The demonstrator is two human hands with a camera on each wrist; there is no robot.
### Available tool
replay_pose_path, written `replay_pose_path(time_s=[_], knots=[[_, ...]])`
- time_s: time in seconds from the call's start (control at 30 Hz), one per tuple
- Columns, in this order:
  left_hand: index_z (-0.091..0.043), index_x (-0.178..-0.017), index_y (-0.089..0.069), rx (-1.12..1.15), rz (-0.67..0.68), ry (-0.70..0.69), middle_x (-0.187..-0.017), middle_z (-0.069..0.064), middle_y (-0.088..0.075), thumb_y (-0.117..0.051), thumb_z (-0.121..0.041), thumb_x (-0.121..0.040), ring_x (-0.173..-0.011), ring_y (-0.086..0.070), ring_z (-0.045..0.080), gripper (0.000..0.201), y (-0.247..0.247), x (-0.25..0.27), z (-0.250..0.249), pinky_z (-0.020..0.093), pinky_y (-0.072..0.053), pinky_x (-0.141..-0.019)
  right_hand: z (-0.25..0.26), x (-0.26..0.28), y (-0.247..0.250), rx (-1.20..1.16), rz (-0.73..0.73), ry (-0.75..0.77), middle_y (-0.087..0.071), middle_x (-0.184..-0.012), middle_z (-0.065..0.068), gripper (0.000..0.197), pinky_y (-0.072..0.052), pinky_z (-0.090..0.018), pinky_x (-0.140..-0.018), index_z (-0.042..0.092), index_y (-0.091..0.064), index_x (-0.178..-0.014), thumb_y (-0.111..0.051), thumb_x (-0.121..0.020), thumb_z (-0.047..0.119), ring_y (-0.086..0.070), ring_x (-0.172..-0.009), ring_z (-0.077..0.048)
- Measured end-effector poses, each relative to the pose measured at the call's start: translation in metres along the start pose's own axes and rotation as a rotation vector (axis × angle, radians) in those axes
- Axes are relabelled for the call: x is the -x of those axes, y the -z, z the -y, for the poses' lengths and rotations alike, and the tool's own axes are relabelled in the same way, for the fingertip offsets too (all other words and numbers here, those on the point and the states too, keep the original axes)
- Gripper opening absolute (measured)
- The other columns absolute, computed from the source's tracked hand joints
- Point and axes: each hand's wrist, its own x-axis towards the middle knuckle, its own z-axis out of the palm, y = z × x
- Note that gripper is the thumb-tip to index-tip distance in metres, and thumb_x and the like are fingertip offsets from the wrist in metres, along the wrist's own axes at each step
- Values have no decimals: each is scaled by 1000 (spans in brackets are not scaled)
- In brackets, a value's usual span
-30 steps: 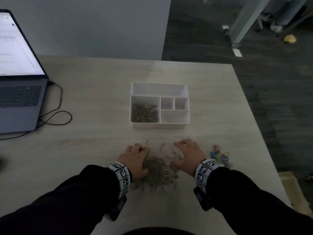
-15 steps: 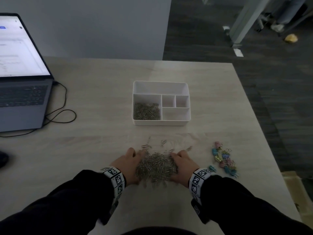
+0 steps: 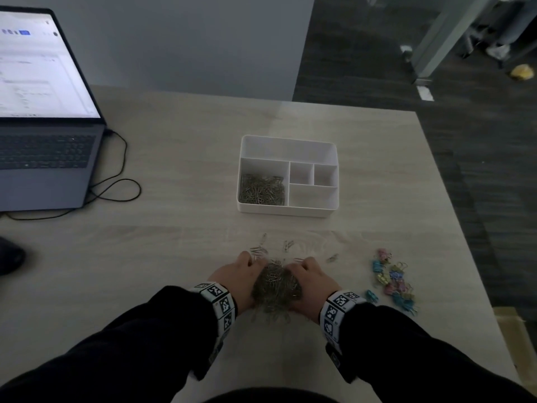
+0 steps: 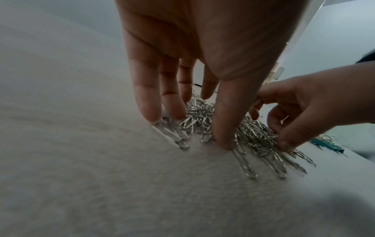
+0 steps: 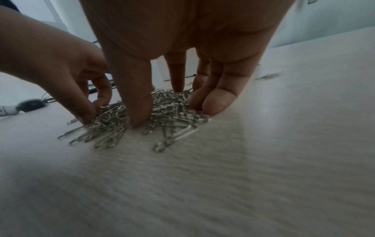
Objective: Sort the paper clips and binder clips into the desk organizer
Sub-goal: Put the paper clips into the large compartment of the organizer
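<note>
The paper clips (image 3: 276,286) lay heaped near the table (image 3: 174,257) front edge. The left hand (image 3: 236,282) and right hand (image 3: 312,282) cupped the heap, fingers curled round it. Open tabletop reached to the organizer (image 3: 287,211). The binder clips (image 3: 392,280) lay rightward.

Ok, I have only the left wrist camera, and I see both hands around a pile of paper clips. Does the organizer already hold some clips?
Observer: Yes. The organizer holds paper clips in its near left compartment only.
Operator: And where are the binder clips?
Observer: The binder clips lie in a loose heap on the table, right of the right hand; none is in the organizer.
Operator: Are any paper clips left outside the hands?
Observer: A few stray clips lie just beyond the pile, toward the organizer.
</note>
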Motion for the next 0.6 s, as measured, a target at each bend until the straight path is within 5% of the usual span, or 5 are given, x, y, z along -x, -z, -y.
replay_pose_path(time_s=[0.4, 0.6], knots=[[-21, -111, -55, 38, 33, -65, -117, 8, -52, -50, -29, -87, -106, -57, 31, 25, 3, -22, -5, 37, -47, -87, 14, -23, 8, -55, 66, 40, -58, -108, -8, 32, -46, -33, -87, 24, -59, -112, -57, -80, 27, -58, -100, -29], [-17, -103, -64, 181, -23, -136, -108, 7, -64, -60, -21, -79, -105, -57, 26, 25, 9, -29, 3, 27, -40, -85, 11, -26, 18, -272, -1, 36, -56, -76, 11, 12, -37, -20, -67, 30, -64, -81, -63, -77, 19, -54, -79, -12]])
